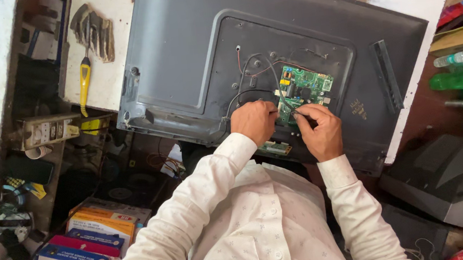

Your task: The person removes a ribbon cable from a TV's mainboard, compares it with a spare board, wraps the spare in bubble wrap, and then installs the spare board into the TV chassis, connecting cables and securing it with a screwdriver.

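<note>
Flat-screen television (191, 55) face-down on a scuffed white bench (101, 74), grey plastic back up, long axis running from 10 to 4 o'clock. Green circuit board (302, 91) seated in the recessed dark panel, right of centre, small components and a yellow part on its glossy face; thin red and black wires (254, 69) looping off toward 10 o'clock.

Left hand (254, 121) at the board's 8 o'clock corner, fingers curled tight, apparently pinching a black cable (240, 97) that arcs away to 9 o'clock; exact grip hidden by the knuckles. Right hand (318, 131) just below the board at 6 o'clock, fingers bunched round a slim dark tool or lead (299, 113), tip toward 11 o'clock and onto the board's lower edge. Both hands touching or nearly touching the board, board lying straight ahead at 12 o'clock; right hand marginally nearer its centre. White patterned shirt sleeves (218, 170) covering both forearms.

Yellow-handled screwdriver (84, 84) on the bench at 9 o'clock, handle down. Green plastic bottle (459, 80) on its side at 3 o'clock. Stacked printed cardboard boxes (85, 243) at 7 o'clock, a second small board (273, 148) peeping out under the television's near edge.
</note>
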